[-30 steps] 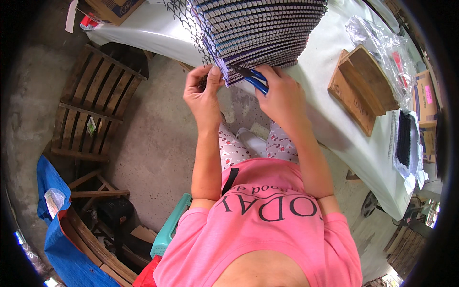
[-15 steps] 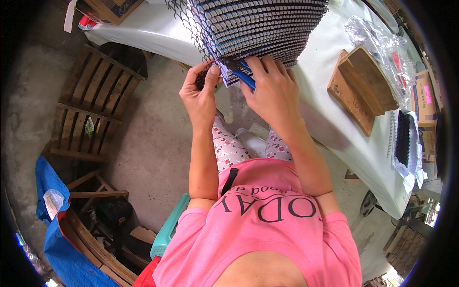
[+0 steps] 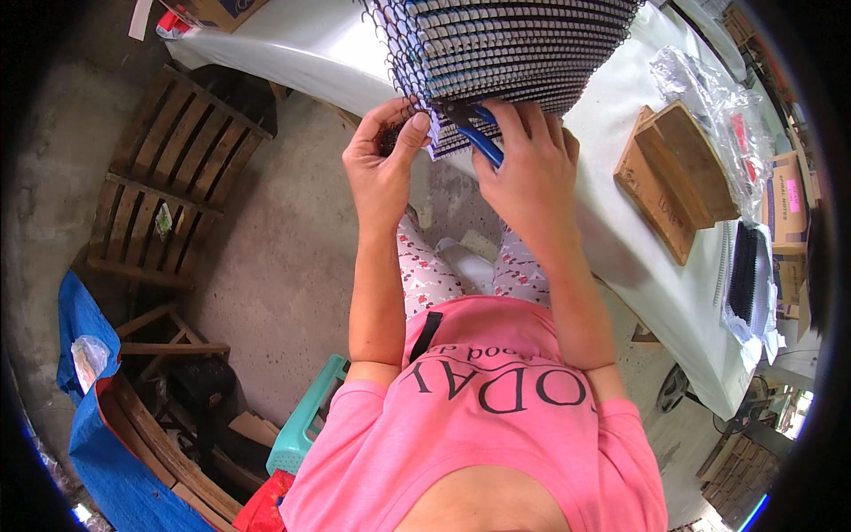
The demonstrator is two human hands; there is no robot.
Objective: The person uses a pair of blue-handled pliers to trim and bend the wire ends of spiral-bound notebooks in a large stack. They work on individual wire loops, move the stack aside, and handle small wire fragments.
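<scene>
A tall stack of spiral-bound notebooks (image 3: 523, 58) with dark wire coils sits at the table's near edge. At its lower left corner, my left hand (image 3: 379, 182) pinches with thumb and fingertips around the coil ends; a dark bunch of coil shows inside its curled fingers. In my right hand (image 3: 534, 168) are blue-handled pliers (image 3: 481, 144). Their dark jaws point left toward the coil ends at that corner, close to my left thumb. Whether the jaws grip a wire is too small to tell.
On the white-covered table (image 3: 612, 239) at the right stand a wooden L-shaped stand (image 3: 678, 182), clear plastic wrap (image 3: 687, 84) and black coils on paper (image 3: 745, 275). A slatted wooden chair (image 3: 164, 168) and a teal stool (image 3: 306, 421) are at the left.
Both hands, the pliers and the notebook stack appear a little farther right. The view has turned slightly, and my grip looks the same.
</scene>
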